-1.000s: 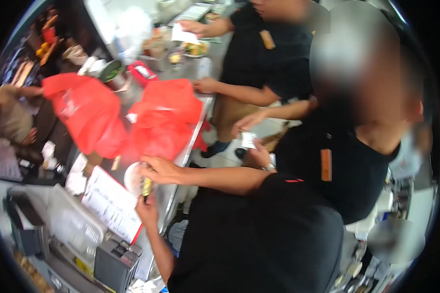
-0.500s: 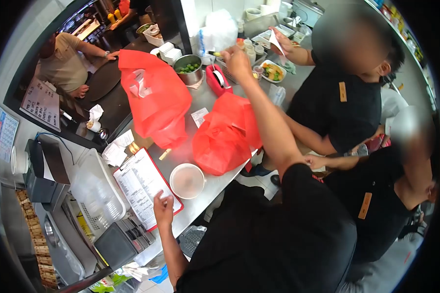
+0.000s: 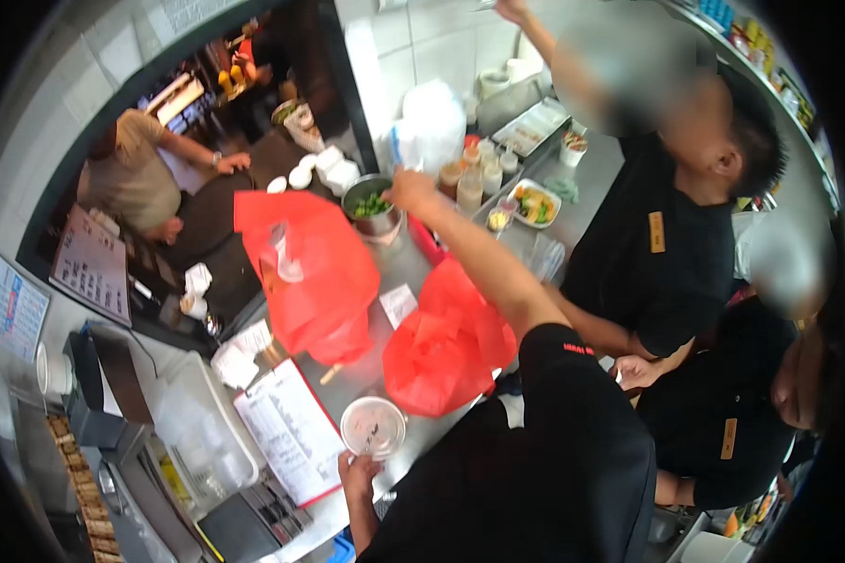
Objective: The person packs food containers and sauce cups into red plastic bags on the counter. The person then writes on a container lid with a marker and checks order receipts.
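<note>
My left hand (image 3: 356, 477) is at the near edge of a round lidded plastic tub (image 3: 374, 428), fingers curled against its rim. Dark marks show on the tub's pale lid. My right hand (image 3: 411, 190) reaches far across the counter, closed, beside the rim of a metal pot (image 3: 378, 223) of green limes (image 3: 371, 205); whatever its fingers hold is hidden. Two red carrier bags, one tall (image 3: 314, 281) and one bunched (image 3: 446, 352), stand between my arms. Left of the tub lies a red clipboard (image 3: 291, 432) with a printed sheet.
A co-worker (image 3: 662, 225) in black stands at the counter's right side, another (image 3: 737, 403) behind. Sauce bottles (image 3: 469, 188) and a food tray (image 3: 535, 204) sit at the back. A white basket (image 3: 202, 441) is at left. Someone (image 3: 136, 174) stands beyond the hatch.
My left hand has moved from over the clipboard to the tub's edge. My right hand, earlier holding a marker-like stick, now appears beside the pot. The co-worker's arm has risen. The view has shifted.
</note>
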{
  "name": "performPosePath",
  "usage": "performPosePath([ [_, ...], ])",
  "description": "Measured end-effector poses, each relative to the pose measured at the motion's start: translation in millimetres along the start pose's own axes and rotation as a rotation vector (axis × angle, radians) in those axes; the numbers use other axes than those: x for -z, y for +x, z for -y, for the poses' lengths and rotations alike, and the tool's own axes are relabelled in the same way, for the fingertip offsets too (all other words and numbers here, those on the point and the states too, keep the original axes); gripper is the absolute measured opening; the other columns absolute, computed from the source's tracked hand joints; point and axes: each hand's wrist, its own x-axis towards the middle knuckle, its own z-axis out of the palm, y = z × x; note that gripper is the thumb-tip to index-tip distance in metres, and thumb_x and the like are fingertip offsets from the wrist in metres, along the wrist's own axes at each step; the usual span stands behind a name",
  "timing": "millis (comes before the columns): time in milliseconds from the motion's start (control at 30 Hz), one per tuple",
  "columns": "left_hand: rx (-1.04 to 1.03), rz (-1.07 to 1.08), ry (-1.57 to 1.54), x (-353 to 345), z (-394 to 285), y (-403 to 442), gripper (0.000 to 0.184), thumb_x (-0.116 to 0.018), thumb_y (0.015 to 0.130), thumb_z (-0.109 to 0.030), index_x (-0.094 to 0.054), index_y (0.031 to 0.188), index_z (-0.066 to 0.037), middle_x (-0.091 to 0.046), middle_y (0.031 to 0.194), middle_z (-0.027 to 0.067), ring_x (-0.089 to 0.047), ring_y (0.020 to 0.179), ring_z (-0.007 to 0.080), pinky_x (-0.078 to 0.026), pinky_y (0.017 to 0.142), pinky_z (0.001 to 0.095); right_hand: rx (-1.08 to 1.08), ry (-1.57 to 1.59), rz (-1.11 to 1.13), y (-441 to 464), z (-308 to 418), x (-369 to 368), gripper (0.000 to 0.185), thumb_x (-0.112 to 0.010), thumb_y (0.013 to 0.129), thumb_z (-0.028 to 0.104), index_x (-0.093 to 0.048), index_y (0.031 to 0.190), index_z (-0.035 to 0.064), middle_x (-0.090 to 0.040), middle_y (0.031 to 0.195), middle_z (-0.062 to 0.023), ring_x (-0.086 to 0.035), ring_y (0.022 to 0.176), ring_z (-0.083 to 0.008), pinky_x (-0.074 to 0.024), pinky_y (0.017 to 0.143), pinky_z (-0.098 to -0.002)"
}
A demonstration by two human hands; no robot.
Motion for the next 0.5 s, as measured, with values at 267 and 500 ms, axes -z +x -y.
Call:
performPosePath([
  [267, -0.006, 0.145, 0.126, -3, -23, 4, 0.029, -0.052, 0.073, 0.002, -0.040, 0.099, 0.001, -0.059, 0.072, 0.0174, -0.060, 0.051, 0.0232, -0.040, 0.040, 0.0289, 0.365, 0.455, 0.215, -201, 41, 102, 0.063, -0.068, 0.078, 0.045, -0.052, 0.120, 0.0007, -0.066, 0.092, -0.0160, -0.065, 0.087, -0.0279, -0.0508, 0.075, -0.0371],
  [500, 0.048, 0.235, 0.105, 23, -25, -19, 0.028, -0.051, 0.072, 0.003, -0.044, 0.099, 0.005, -0.063, 0.078, 0.0187, -0.063, 0.055, 0.0247, -0.040, 0.041, 0.0274, 0.134, 1.017, 0.677, -442, 6, 40, 0.045, -0.065, 0.087, 0.033, -0.055, 0.117, 0.0013, -0.062, 0.084, -0.0028, -0.058, 0.079, -0.0114, -0.0479, 0.070, -0.0285],
])
